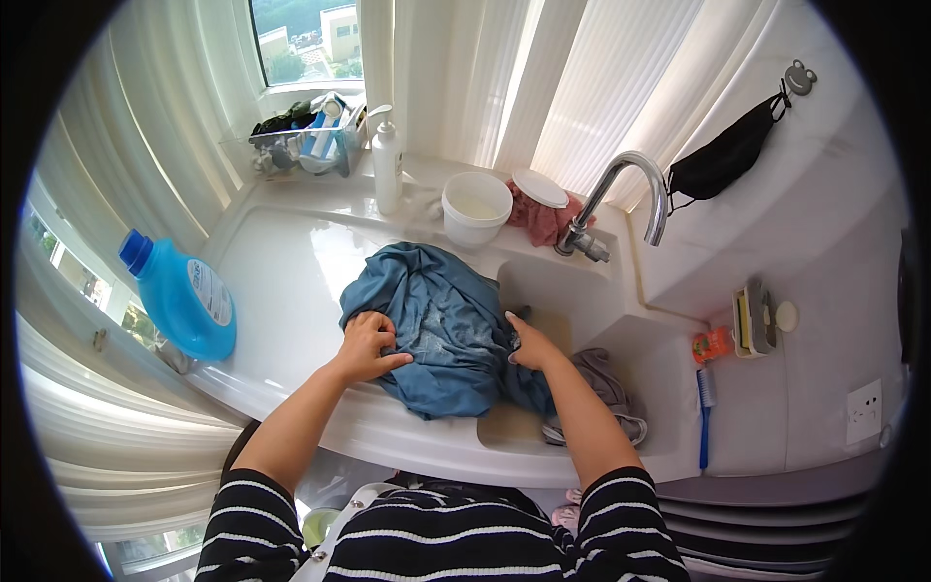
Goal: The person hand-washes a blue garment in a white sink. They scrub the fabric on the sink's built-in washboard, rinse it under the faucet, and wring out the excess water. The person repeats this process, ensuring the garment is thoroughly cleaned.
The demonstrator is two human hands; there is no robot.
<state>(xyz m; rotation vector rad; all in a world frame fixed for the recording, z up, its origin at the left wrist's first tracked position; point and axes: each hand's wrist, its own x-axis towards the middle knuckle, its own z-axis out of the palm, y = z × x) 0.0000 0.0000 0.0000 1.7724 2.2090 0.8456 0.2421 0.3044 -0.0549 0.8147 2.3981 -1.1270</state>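
Note:
A crumpled blue garment (436,315), wet-looking with pale whitish patches on its middle, lies on the white ledge beside the sink basin. Its right part hangs over into the basin. My left hand (371,347) is closed on its near left side, fingers curled into the fabric. On the right edge, above the basin, my right hand (530,343) grips a fold of the same cloth; some of its fingers are hidden. Under my right forearm a grey-brown cloth (606,388) lies in the basin (529,276), partly covered by the arm.
Behind stand a white tub (475,221), a pump bottle (386,165) and a clear bin (308,150). A blue detergent bottle (189,301) is at left. A chrome faucet (626,179) arches over the basin, beside a reddish cloth (535,215). A blue brush (706,417) hangs at right.

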